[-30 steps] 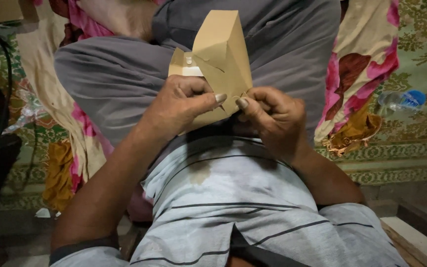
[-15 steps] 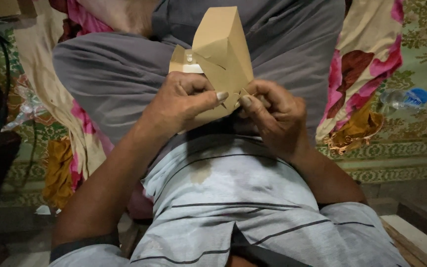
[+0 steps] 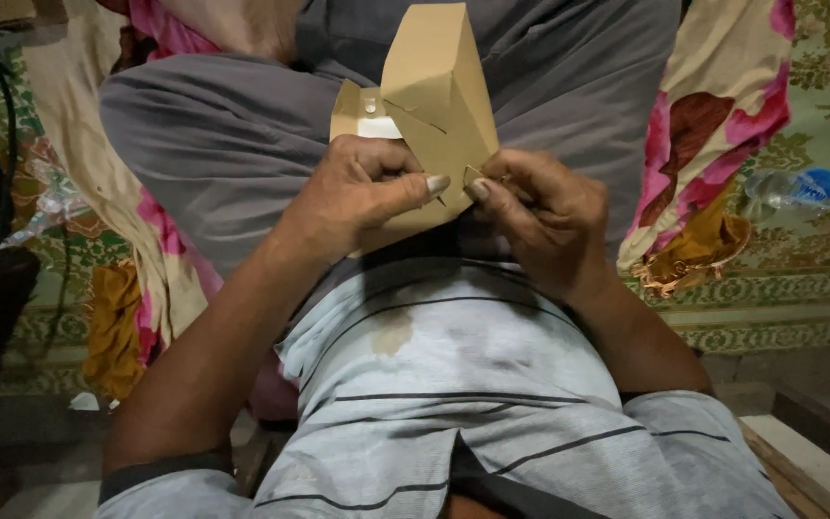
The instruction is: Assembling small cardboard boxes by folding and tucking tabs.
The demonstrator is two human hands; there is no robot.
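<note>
A brown paper bag [image 3: 434, 106] stands upright over the person's lap, in front of the grey trousers [image 3: 232, 144], with its lower edge caught between both hands. The left hand [image 3: 362, 197] wraps around the bag's lower left side, fingers [image 3: 391, 159] curled tight over the paper and the thumb pressed along the bottom fold. The right hand [image 3: 540, 221] meets it from the other side, its thumb and forefinger pinched narrow on a small flap at the bag's lower right corner. The 2 thumbs almost touch under the bag. Folded creases run across the bag's face, and a white object [image 3: 377, 120] shows behind its upper left flap; what it is cannot be told. The bottom of the bag is hidden by the hands. A flowered cloth [image 3: 713, 125] lies to the right on a green patterned mat [image 3: 818, 259], where a clear plastic bottle with a blue cap [image 3: 790, 187] lies on its side, well apart from the hands.
</note>
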